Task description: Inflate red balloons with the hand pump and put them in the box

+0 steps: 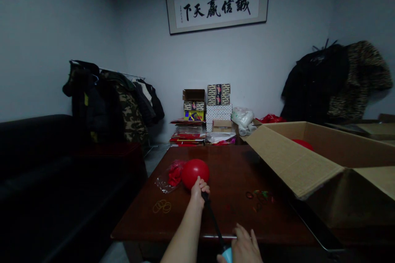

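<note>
A round, inflated red balloon (195, 174) is over the middle of the table. My left hand (200, 189) is closed around its neck, where it meets the black tube of a hand pump (215, 222). At the lower edge of the view, my right hand (245, 246) is on the pump's light blue body (227, 254), the thumb on one side and the fingers on the other; its lower part is cut off. Left of the balloon lies a clear plastic bag (166, 183) with red balloons (175, 175) in it. Several yellow rubber bands (162, 206) are on the table's left side.
The dark red wooden table (247, 164) carries small coloured bits (261, 195) at right. An open cardboard box (304, 160) with something red and round (303, 144) inside stands at right. Stacked boxes (219, 107) are behind the table; a black sofa (46, 181) is at left.
</note>
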Demonstrator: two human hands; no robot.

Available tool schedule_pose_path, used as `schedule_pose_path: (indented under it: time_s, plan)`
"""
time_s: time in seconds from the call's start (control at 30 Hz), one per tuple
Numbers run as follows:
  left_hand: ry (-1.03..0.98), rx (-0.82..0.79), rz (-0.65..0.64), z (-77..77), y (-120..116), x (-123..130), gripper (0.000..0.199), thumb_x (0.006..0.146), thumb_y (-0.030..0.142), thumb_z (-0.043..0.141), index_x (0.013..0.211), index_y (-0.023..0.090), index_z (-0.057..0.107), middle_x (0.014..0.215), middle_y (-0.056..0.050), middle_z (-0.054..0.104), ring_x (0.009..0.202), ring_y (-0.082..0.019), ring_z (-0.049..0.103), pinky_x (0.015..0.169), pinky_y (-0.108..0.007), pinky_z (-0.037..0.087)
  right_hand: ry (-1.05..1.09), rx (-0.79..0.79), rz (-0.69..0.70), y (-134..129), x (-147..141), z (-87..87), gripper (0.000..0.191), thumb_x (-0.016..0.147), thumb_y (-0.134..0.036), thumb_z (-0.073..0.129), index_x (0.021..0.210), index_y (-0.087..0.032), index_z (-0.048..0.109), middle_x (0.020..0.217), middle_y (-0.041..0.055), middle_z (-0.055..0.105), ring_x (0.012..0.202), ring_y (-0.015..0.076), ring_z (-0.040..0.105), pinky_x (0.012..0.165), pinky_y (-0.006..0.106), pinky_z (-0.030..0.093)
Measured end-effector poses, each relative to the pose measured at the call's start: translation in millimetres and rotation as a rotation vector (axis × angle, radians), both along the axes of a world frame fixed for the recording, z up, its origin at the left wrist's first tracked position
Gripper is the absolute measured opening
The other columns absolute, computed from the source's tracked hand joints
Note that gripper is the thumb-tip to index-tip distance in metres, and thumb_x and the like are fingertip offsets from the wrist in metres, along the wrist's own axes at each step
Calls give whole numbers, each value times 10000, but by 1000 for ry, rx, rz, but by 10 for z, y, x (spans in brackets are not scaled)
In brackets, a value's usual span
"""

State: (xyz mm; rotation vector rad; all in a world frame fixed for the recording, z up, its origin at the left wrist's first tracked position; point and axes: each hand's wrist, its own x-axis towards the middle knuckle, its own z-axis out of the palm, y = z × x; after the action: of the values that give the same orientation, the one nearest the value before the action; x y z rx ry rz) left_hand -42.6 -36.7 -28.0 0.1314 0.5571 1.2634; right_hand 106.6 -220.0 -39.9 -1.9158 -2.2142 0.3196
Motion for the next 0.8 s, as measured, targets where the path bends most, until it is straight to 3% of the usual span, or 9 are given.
schedule_pose_path:
  time_s: [0.23,0.37,0.57,0.8]
  plan:
    - [-25,117,-29,198,-94,173,407,874,357,592,618,205,315,454,111,233,332,-34,257,368,-141,238,1,96,-70,211,-108,333,492,860,-470,433,1068,-95,674,1353,204,514,1351,333,337,1131,552,131]
    - [3,165,-88,209,-179,318,403,852,385,622,631,202,340,457,113,227,338,-33,237,371,-147,215,-14,159,-95,362,-182,417,479,889,-455,410,1052,-93,678,1337,203,528,1351,326,338,1129,552,127]
    - [45,201,-144,109,-306,444,423,826,452,632,632,205,348,451,111,234,345,-40,214,373,-160,182,-4,218,-129,450,-179,320,496,922,-465,369,1071,-93,661,1319,204,538,1352,332,334,1117,566,144]
    - [66,207,-119,69,-338,425,445,813,455,644,622,206,329,448,112,242,347,-36,210,381,-166,180,28,200,-116,474,-188,230,497,936,-437,368,1140,-65,629,1311,202,546,1344,323,352,1121,549,160]
